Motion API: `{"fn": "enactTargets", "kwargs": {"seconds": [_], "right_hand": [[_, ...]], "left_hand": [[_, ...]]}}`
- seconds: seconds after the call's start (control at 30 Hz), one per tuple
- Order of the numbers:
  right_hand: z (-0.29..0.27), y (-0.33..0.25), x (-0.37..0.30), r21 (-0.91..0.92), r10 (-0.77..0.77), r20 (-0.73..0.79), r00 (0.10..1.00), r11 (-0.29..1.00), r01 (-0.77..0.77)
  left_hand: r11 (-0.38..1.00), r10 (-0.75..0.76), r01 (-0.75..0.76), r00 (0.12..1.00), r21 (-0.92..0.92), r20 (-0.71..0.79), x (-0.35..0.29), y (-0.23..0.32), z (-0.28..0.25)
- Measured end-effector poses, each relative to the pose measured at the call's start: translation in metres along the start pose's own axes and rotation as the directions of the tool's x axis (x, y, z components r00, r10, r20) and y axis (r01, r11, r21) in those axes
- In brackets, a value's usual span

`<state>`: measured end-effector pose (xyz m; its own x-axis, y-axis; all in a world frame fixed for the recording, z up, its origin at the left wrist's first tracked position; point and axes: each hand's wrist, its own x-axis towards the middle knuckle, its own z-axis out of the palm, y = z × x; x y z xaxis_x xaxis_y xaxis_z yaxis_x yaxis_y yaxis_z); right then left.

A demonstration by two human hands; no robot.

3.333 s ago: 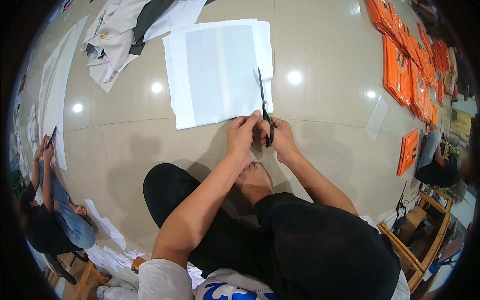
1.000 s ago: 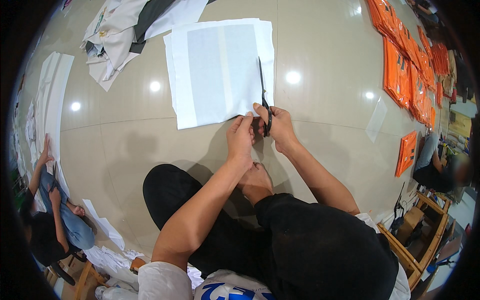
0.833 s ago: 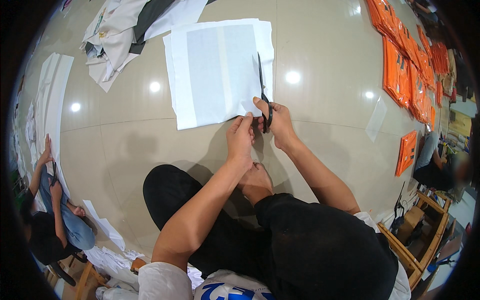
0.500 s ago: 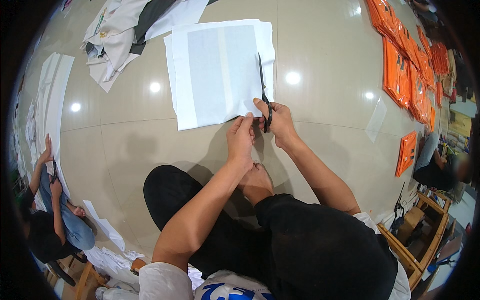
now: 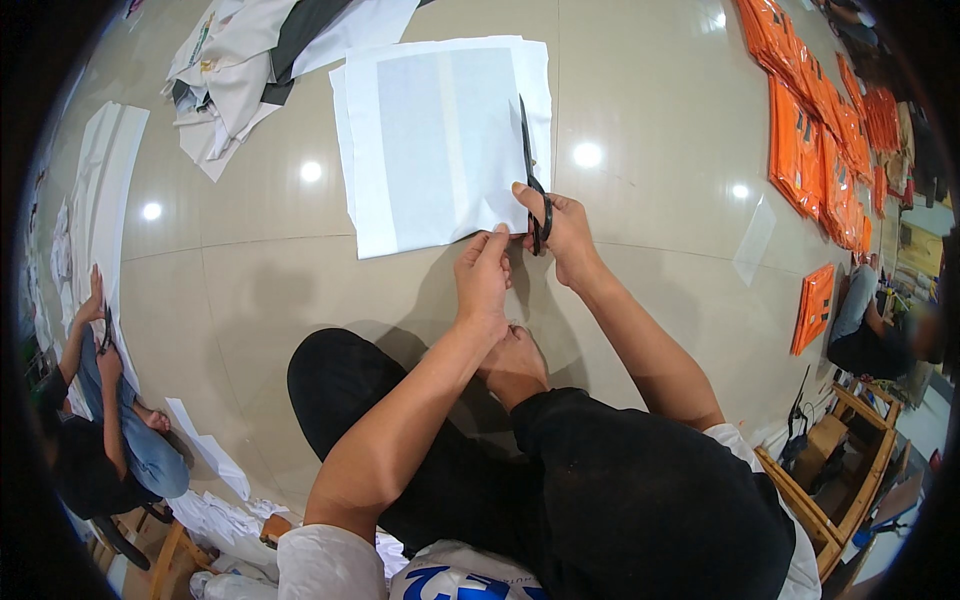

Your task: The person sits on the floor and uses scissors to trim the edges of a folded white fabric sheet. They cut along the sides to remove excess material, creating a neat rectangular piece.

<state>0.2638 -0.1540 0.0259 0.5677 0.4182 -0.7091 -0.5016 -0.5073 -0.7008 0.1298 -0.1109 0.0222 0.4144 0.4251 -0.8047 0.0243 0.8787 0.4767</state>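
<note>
White fabric (image 5: 430, 150), stacked in layers, lies on the tiled floor (image 5: 690, 300) just beyond the fingers of the left hand (image 5: 480, 275), which pinch its near edge close to the right-hand corner. Black scissors (image 5: 534, 175) point away over the fabric's right side, their handles gripped in the curled fingers of the right hand (image 5: 567, 240). Beyond the fingers, leftward, lies a crumpled cloth heap (image 5: 225, 80); well to their right lie orange packets (image 5: 805, 140).

Right hand (image 5: 568, 240) partly hidden behind black scissors (image 5: 532, 174), cloth pile (image 5: 235, 75) cut off above, white shirt (image 5: 328, 560) cut off below, co-worker's head (image 5: 922, 332) at right blurred
</note>
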Motion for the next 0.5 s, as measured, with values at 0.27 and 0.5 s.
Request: {"fn": "enactTargets", "kwargs": {"seconds": [0.27, 0.5], "right_hand": [[0.0002, -0.0006, 0.007, 0.008, -0.011, 0.013, 1.0, 1.0, 0.011], [-0.0032, 0.0034, 0.006, 0.007, -0.031, 0.022, 0.999, 0.999, 0.031]], "left_hand": [[1.0, 0.013, -0.013, 1.0, -0.008, 0.015, -0.0004, -0.0003, -0.0009], [1.0, 0.007, -0.007, 1.0, -0.004, 0.013, -0.0003, 0.0003, 0.0003]]}}
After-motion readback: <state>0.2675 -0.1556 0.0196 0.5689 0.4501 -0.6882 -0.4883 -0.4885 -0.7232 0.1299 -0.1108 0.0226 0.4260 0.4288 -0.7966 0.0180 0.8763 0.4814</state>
